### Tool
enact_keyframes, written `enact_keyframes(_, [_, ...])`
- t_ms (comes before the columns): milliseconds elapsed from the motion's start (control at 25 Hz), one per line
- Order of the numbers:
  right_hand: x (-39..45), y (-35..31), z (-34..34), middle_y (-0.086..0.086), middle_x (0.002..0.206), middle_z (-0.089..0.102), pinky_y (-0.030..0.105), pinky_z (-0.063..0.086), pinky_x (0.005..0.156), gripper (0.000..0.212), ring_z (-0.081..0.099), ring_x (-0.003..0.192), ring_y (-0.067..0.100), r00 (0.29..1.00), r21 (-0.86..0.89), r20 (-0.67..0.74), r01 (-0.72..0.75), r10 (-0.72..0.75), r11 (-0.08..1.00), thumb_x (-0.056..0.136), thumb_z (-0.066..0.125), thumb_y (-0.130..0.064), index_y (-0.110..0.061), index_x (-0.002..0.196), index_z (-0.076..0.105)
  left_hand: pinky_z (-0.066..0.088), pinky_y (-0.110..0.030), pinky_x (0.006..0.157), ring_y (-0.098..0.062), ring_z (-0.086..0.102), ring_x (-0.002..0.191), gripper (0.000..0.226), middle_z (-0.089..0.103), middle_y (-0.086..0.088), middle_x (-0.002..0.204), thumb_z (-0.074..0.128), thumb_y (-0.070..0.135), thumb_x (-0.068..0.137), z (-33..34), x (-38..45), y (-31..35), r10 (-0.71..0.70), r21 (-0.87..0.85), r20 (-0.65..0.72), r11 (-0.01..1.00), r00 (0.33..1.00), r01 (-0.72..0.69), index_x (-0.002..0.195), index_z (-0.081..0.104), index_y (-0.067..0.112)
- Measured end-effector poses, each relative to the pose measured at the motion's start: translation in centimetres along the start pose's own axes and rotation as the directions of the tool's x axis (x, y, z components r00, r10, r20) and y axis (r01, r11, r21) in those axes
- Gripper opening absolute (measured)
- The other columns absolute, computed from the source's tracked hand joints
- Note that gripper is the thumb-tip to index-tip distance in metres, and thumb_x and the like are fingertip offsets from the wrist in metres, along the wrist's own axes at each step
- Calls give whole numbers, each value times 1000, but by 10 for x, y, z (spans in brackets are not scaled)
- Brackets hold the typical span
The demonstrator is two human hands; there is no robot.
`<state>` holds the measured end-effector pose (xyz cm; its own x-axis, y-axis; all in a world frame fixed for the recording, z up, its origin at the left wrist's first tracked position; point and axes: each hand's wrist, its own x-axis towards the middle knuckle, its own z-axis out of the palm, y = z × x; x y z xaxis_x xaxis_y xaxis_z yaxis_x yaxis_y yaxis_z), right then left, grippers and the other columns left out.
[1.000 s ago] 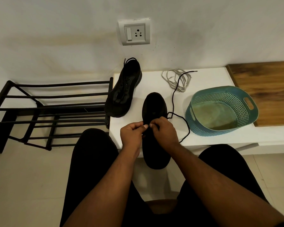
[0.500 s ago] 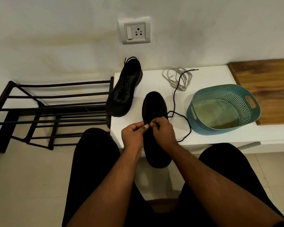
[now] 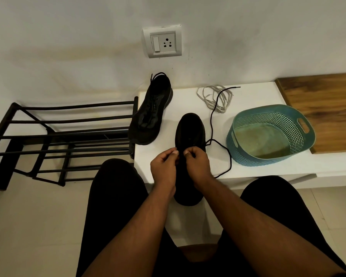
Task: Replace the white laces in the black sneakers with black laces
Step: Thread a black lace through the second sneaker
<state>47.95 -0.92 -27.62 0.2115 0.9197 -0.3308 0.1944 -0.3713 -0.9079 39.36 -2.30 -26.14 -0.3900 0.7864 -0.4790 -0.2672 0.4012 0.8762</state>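
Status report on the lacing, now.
Left hand and right hand both pinch the black lace at the near sneaker. White laces lie loose on the bench. Nothing in the way.

Left hand (image 3: 164, 168) and right hand (image 3: 198, 163) close together, fingers curled, pinching.

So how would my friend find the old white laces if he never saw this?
Start at the white bench under the wall socket. Along its back edge, behind the teal basket, lies a loose tangle, the white laces. It is the only pale cord; a black lace crosses it.
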Motion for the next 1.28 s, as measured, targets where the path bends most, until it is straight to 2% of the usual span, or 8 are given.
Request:
enact_keyframes(200, [1, -3, -1, 6, 83, 66, 40, 54, 80, 17, 63, 81, 20, 998, 32, 9, -58, 57, 998, 95, 50, -13, -10, 87, 65, 53, -17, 77, -9, 68, 92, 18, 73, 5, 95, 65, 17, 92, 4, 0, 1, 4, 84, 49, 996, 999, -8, 108, 73, 13])
enact_keyframes(440, [11, -14, -5, 3, 85, 72, 32, 56, 82, 15, 67, 85, 17, 994, -76, 71, -79, 84, 994, 91, 58, -13, -13, 88, 74, 57, -34, 88, -21, 70, 96, 30, 73, -6, 100, 66, 6, 89, -4, 8, -2, -120, -50, 82, 991, 989, 125, 115, 68, 20])
enact_keyframes(760, [1, -15, -27, -3, 108, 63, 17, 46, 87, 33, 60, 100, 10, 934, -129, 352, 114, -62, 985, 89, 62, -7, -10, 122, 65, 54, -32, 76, -17, 62, 77, 23, 62, -3, 87, 56, -1, 93, 14, 6, 1, 21, -75, -178, 997, 984, -35, 99, 52, 21])
enact_keyframes(960, [0, -1, -28, 3, 123, 46, 27, 42, 99, 58, 51, 116, 22, 968, -383, 241, 156, -65, 910, 84, 72, -22, -24, 138, 51, 48, -24, 53, -10, 51, 59, 24, 51, -4, 89, 36, 2, 101, -31, 31, 65, -108, -632, -228, 772, 968, -63, 112, 44, 21])
enact_keyframes(1080, [-2, -3, -32, 4, 129, 42, 39, 51, 91, 60, 55, 112, 27, 968, -663, 225, 232, -106, 712, 86, 67, -41, -31, 141, 44, 44, -29, 60, -9, 52, 65, 12, 57, 3, 88, 53, 22, 98, -36, 31, 72, 199, 69, 20, 977, 980, -199, 109, 57, 22])
enact_keyframes(1160, [-1, -5, -36, 5, 126, 43, 39, 53, 84, 60, 56, 109, 27, 956, -785, 248, 292, -154, 546, 86, 63, -50, -34, 140, 42, 49, -30, 71, -14, 61, 78, 27, 65, 3, 89, 64, 46, 88, -24, 24, 52, 45, 603, 279, 769, 959, -211, 100, 66, 22])
enact_keyframes(1200, [1, -4, -38, 5, 125, 43, 38, 52, 85, 61, 55, 109, 27, 950, -818, 260, 311, -172, 484, 86, 61, -53, -35, 140, 41, 49, -29, 67, -16, 62, 73, 30, 66, 1, 81, 67, 47, 86, -19, 21, 44, -5, 670, 292, 715, 956, -201, 91, 70, 18])
enact_keyframes(1280, [4, 1, -42, 6, 126, 42, 40, 47, 89, 65, 50, 113, 28, 939, -856, 289, 340, -185, 389, 85, 58, -59, -36, 142, 37, 39, -25, 50, -17, 51, 54, 24, 58, 0, 62, 70, 30, 86, -23, 17, 56, 34, 327, 63, 944, 997, -53, 69, 67, 13])
